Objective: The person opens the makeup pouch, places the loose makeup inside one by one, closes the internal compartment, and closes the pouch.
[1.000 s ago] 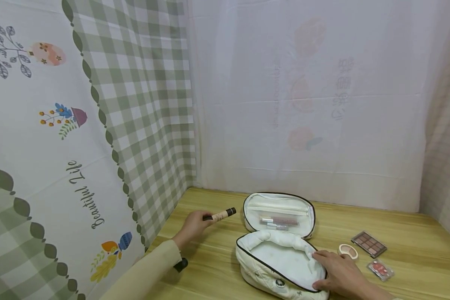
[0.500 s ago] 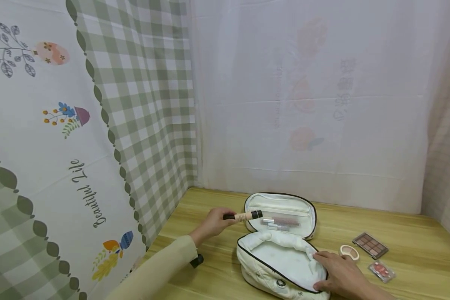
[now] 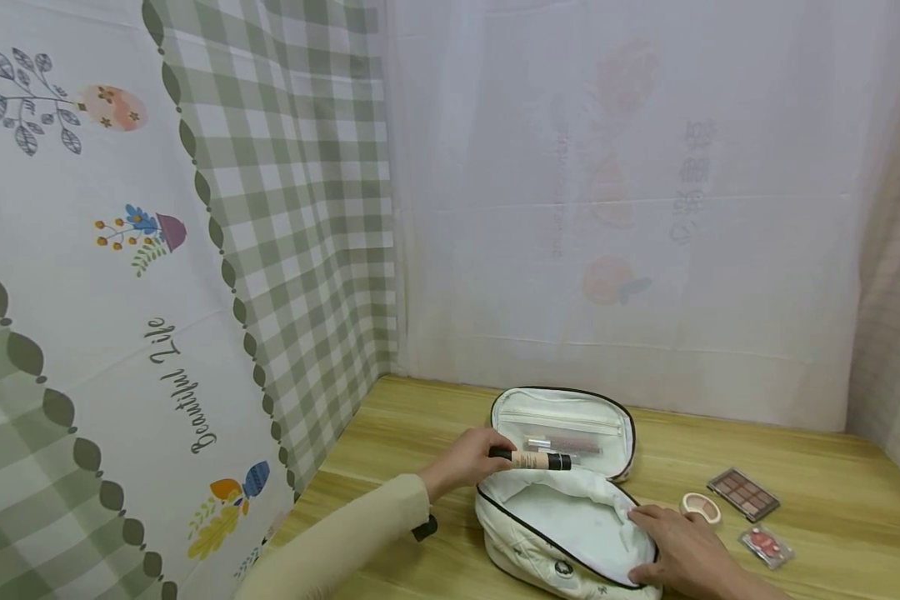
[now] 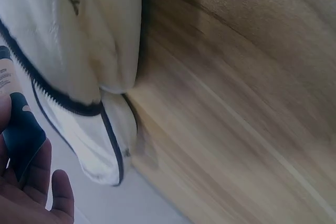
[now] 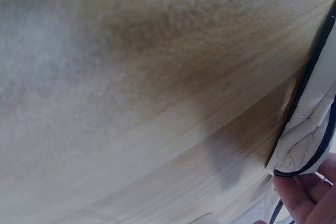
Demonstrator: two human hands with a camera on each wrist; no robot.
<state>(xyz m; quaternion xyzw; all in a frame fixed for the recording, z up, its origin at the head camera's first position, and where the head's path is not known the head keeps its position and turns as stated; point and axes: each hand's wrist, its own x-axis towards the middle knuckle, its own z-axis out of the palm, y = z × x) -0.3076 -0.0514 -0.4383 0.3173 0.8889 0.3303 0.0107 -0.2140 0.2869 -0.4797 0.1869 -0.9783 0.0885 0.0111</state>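
Observation:
My left hand (image 3: pixel 468 457) pinches a beige cosmetic tube (image 3: pixel 531 460) by one black end. The tube lies level over the back rim of an open white quilted makeup bag (image 3: pixel 528 546), overlapping the base of its raised lid (image 3: pixel 504 410) in the head view. In the left wrist view the tube (image 4: pixel 8 80) shows small print, beside the bag's black zipper edge (image 4: pixel 58 98). My right hand (image 3: pixel 686 546) grips the bag's right rim, thumb toward the front and fingers farther back. The right wrist view shows those fingers (image 5: pixel 294 195) at the bag's corner (image 5: pixel 294 156).
Two slim tubes (image 3: pixel 570 444) sit in the lid's clear pocket. Right of the bag lie a round compact (image 3: pixel 700 507), an eyeshadow palette (image 3: pixel 744 493) and a small clear case with red contents (image 3: pixel 767 546). A checked cloth (image 3: pixel 307 208) hangs at the left, a white one (image 3: pixel 622 192) behind.
My left hand has carried the cosmetic tube rightward and slightly down, from the table left of the bag to over the bag's back rim. The right hand has stayed on the rim.

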